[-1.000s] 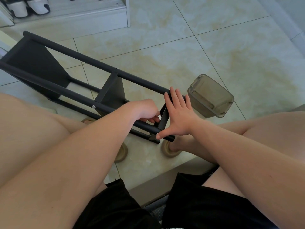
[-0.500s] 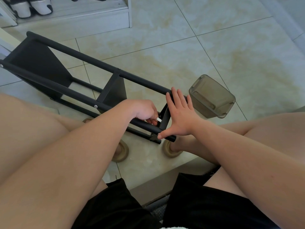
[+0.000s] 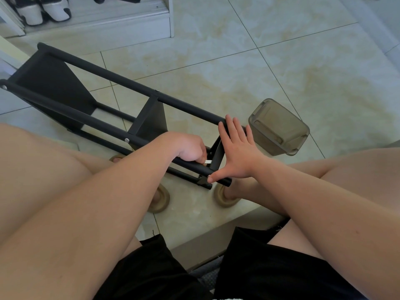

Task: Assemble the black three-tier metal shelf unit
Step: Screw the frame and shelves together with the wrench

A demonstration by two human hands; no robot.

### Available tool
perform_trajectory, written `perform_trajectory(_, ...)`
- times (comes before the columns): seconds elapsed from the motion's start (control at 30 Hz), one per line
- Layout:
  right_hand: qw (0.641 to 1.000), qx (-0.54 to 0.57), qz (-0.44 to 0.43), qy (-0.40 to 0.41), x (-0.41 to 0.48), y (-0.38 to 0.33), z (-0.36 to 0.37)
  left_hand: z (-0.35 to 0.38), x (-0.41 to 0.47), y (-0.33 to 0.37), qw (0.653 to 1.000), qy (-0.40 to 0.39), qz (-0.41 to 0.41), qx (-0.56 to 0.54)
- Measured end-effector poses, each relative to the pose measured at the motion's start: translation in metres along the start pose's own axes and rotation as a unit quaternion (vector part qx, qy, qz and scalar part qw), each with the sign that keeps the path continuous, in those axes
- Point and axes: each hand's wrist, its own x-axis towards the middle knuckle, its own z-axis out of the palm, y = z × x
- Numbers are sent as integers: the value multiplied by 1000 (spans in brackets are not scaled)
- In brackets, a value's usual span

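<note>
The black metal shelf unit (image 3: 112, 79) lies on its side on the tiled floor, its poles running from upper left toward me. A black shelf panel (image 3: 217, 153) sits at the near end between the poles. My left hand (image 3: 191, 149) reaches inside the frame beside that panel and pinches a small silver tool (image 3: 208, 162). My right hand (image 3: 237, 154) lies flat with straight fingers against the outer face of the panel, its thumb tip touching a screw head (image 3: 209, 176) on the near pole.
A smoky translucent plastic box (image 3: 279, 128) stands on the floor just right of the shelf's near end. My feet in beige slippers (image 3: 225, 197) rest under the frame. A white cabinet base with shoes (image 3: 43, 9) is at the upper left.
The left hand has shifted slightly toward the near panel and the silver tool now shows at its fingertips. The right hand stays flat against the panel.
</note>
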Motion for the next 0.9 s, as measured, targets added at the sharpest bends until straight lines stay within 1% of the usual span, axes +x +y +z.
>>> perform_trajectory(0.1,1000,2,-2,2,0,0,0,-1,-2,2,1000,-2,0,17)
perform_trajectory(0.2,1000,2,-3,2,0,0,-1,-3,-2,1,999,17,-6,26)
perform_trajectory(0.33,1000,-1,0,4,1,0,0,-4,-2,-2,999,53,-9,-9)
perform_trajectory(0.5,1000,5,-3,7,1,0,1,-4,0,-1,997,72,-4,-15)
perform_trajectory(0.6,1000,5,-4,5,1,0,1,-2,2,-2,994,66,1,-88)
perform_trajectory(0.73,1000,4,-1,6,2,0,2,6,10,-2,967,94,-10,-235)
perform_trajectory(0.9,1000,2,-2,5,2,1,1,11,15,4,942,110,-30,-316)
